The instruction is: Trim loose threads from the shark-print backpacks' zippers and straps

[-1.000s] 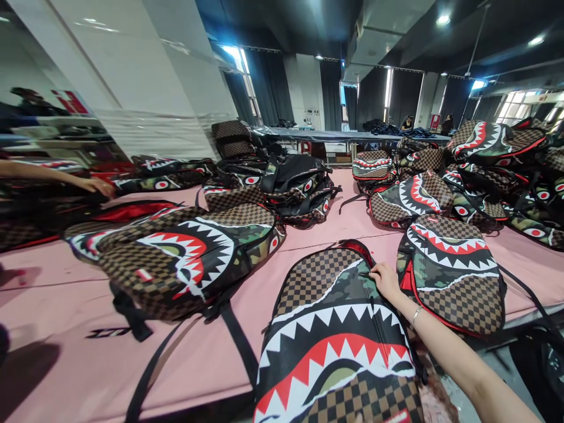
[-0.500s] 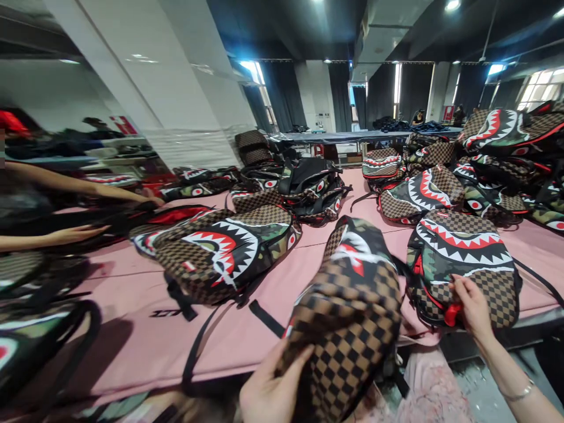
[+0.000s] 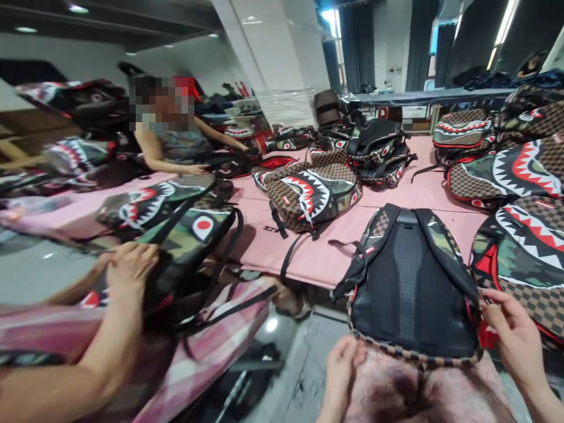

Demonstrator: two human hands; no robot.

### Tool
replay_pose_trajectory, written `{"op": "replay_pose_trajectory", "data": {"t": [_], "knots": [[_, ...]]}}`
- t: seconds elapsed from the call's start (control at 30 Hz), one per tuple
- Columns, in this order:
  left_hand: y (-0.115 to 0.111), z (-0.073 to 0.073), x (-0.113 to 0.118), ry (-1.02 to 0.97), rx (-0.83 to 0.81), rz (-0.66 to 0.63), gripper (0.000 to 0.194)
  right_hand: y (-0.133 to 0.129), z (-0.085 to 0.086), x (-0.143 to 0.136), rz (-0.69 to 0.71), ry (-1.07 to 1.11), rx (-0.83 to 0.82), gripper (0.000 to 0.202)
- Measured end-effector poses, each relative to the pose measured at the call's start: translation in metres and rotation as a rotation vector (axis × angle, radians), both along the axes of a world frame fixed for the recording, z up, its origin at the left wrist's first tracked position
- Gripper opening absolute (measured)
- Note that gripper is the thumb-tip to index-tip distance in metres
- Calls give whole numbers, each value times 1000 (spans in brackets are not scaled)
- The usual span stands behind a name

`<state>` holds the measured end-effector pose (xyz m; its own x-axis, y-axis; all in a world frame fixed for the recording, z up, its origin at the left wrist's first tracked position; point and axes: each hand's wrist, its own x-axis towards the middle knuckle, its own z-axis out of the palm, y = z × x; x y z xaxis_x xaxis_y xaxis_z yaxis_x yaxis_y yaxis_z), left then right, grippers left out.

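A backpack (image 3: 409, 288) lies with its black padded back and straps facing up, over the pink table's edge and my lap. Its rim has a brown check pattern. My left hand (image 3: 343, 367) is at its lower left corner, fingers curled; whether they grip the rim is hard to tell. At the right side my right hand (image 3: 506, 317) pinches something small and dark by the strap, with a red piece hanging below. Another check and camouflage backpack (image 3: 529, 252) with a shark mouth lies to the right.
The pink table (image 3: 317, 255) bears several more backpacks, one (image 3: 315, 194) left of centre. At the left, a nearby person's hands (image 3: 132, 270) rest on a camouflage backpack (image 3: 189, 235). Another person (image 3: 176, 141) sits across the table. A white pillar (image 3: 282, 59) stands behind.
The view has swung left. The backpack before me has turned from its checked front to its black back. My right hand has moved from the right-hand backpack to this one's side.
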<state>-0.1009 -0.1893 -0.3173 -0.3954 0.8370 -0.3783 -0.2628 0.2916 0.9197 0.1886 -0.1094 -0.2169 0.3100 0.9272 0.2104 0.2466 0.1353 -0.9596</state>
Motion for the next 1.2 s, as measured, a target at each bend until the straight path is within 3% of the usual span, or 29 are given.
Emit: {"op": "replay_pose_trajectory", "data": {"t": [0.07,0.13,0.2,0.3,0.47,0.63,0.7,0.87,1.0,1.2], "knots": [[10,11,-30,-2,36,220,45,-5,-2,-18,125,-37,-62,35],[24,19,-56,12,62,286,47,-9,-5,-32,230,-86,-103,32],[42,25,-73,-10,49,226,50,-12,-8,-45,320,-128,-131,29],[68,35,-81,-73,26,35,49,-14,-11,-59,410,-148,-174,28],[81,63,-62,-89,147,-212,38,-16,-6,-75,475,-149,-224,29],[60,91,-22,103,350,-243,24,-14,9,-88,484,-116,-157,27],[51,98,-8,80,347,-236,19,-12,12,-92,482,-136,-105,25],[36,101,6,-87,193,-132,25,-10,7,-97,441,-369,88,16],[31,99,9,-109,172,-109,26,-14,6,-97,470,-551,271,14],[28,98,14,-126,177,-94,26,-16,13,-93,511,-647,318,16]]}}
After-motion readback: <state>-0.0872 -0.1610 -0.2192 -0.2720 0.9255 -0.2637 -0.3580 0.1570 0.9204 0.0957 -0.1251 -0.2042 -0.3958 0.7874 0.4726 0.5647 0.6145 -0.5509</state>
